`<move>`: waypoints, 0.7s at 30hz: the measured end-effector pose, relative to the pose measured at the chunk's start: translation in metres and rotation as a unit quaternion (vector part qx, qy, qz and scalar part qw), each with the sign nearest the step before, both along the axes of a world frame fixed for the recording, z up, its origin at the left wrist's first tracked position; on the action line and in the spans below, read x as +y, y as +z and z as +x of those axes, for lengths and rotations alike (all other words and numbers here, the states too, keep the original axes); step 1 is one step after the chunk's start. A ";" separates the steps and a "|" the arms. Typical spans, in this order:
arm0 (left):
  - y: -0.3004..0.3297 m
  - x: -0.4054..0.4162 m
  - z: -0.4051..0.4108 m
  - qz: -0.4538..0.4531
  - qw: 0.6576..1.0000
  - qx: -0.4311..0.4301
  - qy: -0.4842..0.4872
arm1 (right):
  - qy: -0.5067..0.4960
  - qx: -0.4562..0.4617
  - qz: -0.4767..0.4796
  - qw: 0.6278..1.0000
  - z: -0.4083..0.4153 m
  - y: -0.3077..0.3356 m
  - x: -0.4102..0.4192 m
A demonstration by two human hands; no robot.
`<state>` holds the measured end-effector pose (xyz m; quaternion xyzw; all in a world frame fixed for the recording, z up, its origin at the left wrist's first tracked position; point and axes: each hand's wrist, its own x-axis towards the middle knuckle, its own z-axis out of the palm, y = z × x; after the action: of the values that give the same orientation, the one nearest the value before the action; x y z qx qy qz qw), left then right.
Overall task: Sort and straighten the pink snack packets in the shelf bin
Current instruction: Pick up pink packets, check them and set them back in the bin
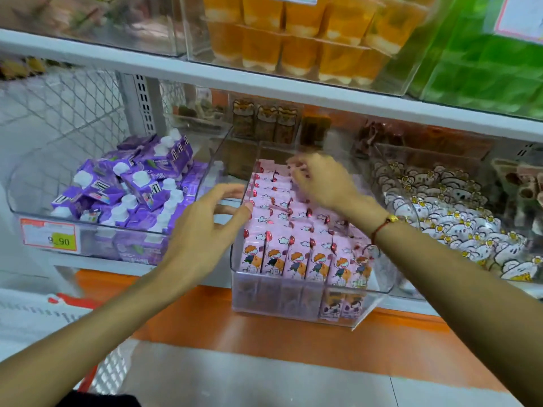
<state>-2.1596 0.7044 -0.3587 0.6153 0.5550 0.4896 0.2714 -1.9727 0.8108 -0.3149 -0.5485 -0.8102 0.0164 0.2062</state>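
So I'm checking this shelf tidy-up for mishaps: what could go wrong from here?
1. The clear bin juts past the shelf edge; a push from the left hand, spread at its left wall, might tip or slide it off.
2. The right hand reaches over the back rows of pink packets; its wrist could knock upright ones askew.

Price tag (49,238) on purple pkt bin reads "9.90"
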 end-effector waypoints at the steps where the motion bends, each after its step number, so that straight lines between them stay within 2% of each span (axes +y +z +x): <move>1: -0.001 0.003 0.001 0.004 1.000 -0.008 0.005 | -0.004 -0.029 -0.026 0.999 -0.001 -0.001 0.015; 6: -0.007 0.006 -0.001 -0.001 1.000 -0.030 0.005 | -0.029 -0.111 -0.067 0.991 -0.008 -0.011 0.063; 9: -0.008 0.003 0.001 -0.010 0.999 -0.043 0.007 | -0.064 -0.103 -0.093 0.988 -0.017 -0.012 0.075; 14: -0.008 -0.002 0.002 -0.023 0.999 -0.029 0.022 | -0.102 -0.008 -0.080 0.992 -0.021 -0.014 0.080; 18: -0.003 -0.006 0.005 -0.037 0.998 -0.039 0.022 | -0.119 0.168 -0.056 0.977 -0.020 -0.017 0.075; 21: 0.001 -0.006 0.008 -0.036 0.998 -0.051 0.027 | -0.129 0.258 -0.023 0.957 -0.023 -0.004 0.073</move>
<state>-2.1515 0.6989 -0.3579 0.5639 0.5744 0.5073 0.3078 -1.9956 0.8841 -0.3191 -0.6299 -0.6512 0.1491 0.3962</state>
